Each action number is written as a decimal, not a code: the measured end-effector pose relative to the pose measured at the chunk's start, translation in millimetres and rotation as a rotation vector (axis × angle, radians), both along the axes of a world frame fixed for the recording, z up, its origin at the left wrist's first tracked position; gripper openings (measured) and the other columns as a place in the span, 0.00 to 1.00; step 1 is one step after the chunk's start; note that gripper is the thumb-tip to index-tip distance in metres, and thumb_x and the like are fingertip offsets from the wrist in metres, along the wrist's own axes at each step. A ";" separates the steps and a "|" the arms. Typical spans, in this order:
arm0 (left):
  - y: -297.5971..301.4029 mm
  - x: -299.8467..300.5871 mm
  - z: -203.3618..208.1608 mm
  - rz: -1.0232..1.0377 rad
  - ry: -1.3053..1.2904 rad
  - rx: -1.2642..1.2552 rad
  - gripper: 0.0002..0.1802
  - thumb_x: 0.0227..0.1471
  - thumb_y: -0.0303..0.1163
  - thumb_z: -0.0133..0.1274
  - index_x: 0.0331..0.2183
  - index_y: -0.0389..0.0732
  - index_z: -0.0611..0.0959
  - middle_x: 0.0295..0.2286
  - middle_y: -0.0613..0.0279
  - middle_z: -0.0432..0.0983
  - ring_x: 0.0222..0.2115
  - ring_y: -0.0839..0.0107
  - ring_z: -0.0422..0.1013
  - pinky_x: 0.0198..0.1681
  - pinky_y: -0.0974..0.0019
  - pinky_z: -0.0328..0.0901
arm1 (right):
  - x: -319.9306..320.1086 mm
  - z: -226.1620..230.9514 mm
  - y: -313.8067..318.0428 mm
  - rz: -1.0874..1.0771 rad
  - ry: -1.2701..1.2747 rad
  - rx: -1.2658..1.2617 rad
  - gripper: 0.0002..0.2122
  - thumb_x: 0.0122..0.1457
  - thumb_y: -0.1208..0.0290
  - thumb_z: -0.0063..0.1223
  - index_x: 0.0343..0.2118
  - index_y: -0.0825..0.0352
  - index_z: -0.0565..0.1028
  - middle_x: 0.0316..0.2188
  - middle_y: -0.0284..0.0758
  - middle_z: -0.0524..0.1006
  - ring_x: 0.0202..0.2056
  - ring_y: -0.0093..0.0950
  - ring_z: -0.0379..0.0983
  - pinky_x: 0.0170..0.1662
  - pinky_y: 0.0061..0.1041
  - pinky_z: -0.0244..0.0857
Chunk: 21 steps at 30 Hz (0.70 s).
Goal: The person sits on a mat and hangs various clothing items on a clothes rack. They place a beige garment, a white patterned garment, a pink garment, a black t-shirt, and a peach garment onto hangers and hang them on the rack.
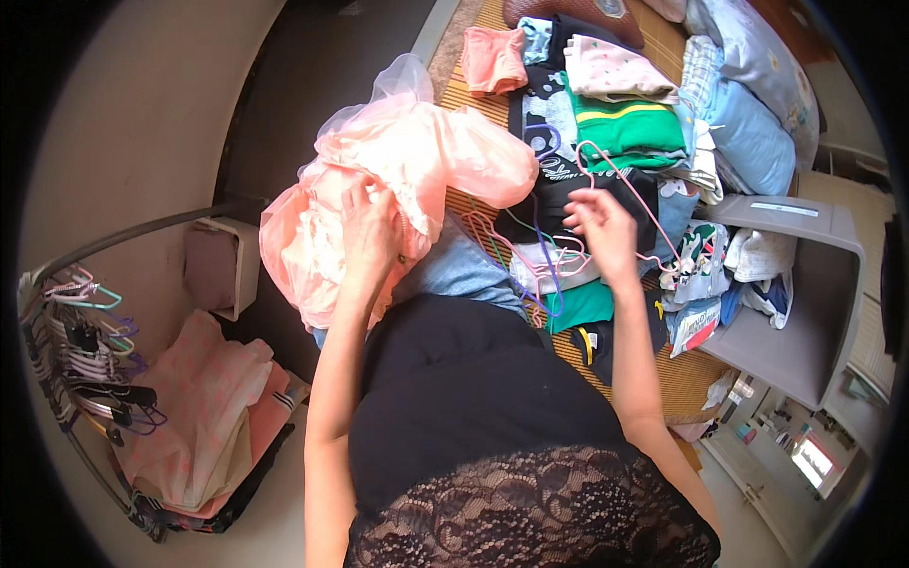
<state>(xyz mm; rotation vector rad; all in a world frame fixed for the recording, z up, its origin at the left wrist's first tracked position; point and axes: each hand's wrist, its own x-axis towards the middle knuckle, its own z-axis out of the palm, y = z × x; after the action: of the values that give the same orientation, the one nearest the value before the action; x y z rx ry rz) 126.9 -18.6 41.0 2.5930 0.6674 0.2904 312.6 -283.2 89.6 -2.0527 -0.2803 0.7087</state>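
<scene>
A pale peach dress (417, 151) with sheer layers lies bunched across my lap, spilling to the left. My left hand (367, 232) is closed on its fabric, the fingers pinching a fold. On the right, the curled fingers of my right hand (606, 232) are closed at a thin pink clothes hanger (649, 204); the hanger passes partly behind the hand. A purple hanger (542, 227) and several pink hangers lie loose between my hands, over folded clothes. Blue denim (454, 270) shows beneath the dress.
Ahead, folded clothes including a green garment (630, 128) lie on a bamboo mat (488, 118). A grey bin (805, 312) lies on its side at right, with clothes at its mouth. At left stands a metal rack (142, 232) crowded with hangers, beside a cloth-covered basket (204, 407).
</scene>
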 end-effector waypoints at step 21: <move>-39.3 13.2 -25.8 0.022 -0.084 -0.270 0.29 0.51 0.34 0.54 0.51 0.29 0.67 0.50 0.38 0.66 0.49 0.44 0.66 0.52 0.53 0.62 | -24.7 21.2 49.9 0.054 -0.414 -0.230 0.12 0.57 0.72 0.51 0.45 0.62 0.75 0.34 0.43 0.78 0.35 0.38 0.77 0.36 0.34 0.68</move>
<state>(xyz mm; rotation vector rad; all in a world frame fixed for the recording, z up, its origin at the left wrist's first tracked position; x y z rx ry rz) 140.1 -57.9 15.2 2.3051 0.6571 0.2924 287.9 -233.3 110.8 -2.4131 -0.5102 0.3525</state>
